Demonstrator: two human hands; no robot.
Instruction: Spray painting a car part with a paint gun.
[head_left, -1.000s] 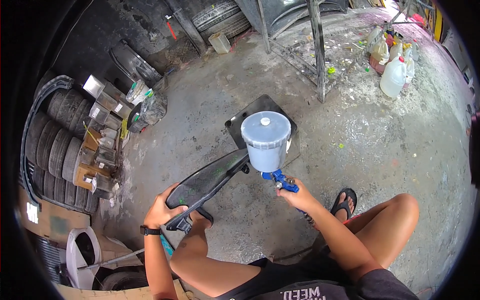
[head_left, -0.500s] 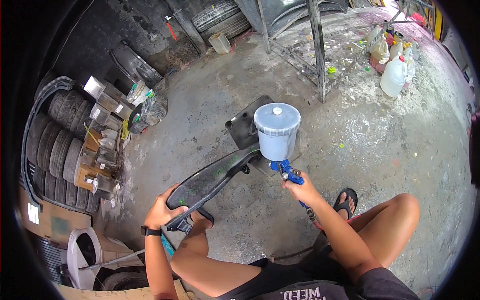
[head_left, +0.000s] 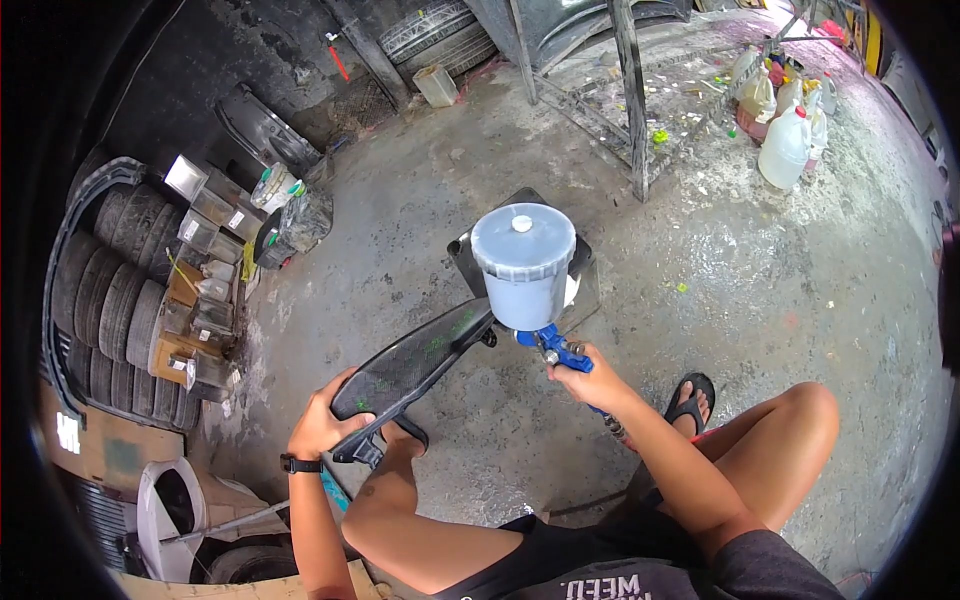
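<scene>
My left hand (head_left: pixel 325 415) is closed on the near end of a long black curved panel (head_left: pixel 405 375) with a carbon-weave look and green specks. The panel slants away to the right, and its far end is hidden behind the paint cup. In my right hand (head_left: pixel 595 375) is a blue spray gun (head_left: pixel 552 345), fingers wrapped round its grip. On top of the gun stands a whitish paint cup (head_left: pixel 525 265) with a lid and a small white cap. A hose fitting hangs below the grip. Behind the cup, a dark flat plate (head_left: pixel 462 255) shows in part.
Stacked tyres (head_left: pixel 120 300) and a pile of boxes and cans (head_left: pixel 205 300) line the left wall. A metal frame leg (head_left: pixel 630 110) stands on the stained concrete floor ahead. Plastic jugs (head_left: pixel 785 150) stand at the far right. My sandalled foot (head_left: pixel 692 400) is near the gun.
My right hand has moved the spray gun and its cup a little to the left, over the panel's far end. My left hand and the panel have stayed about where they were.
</scene>
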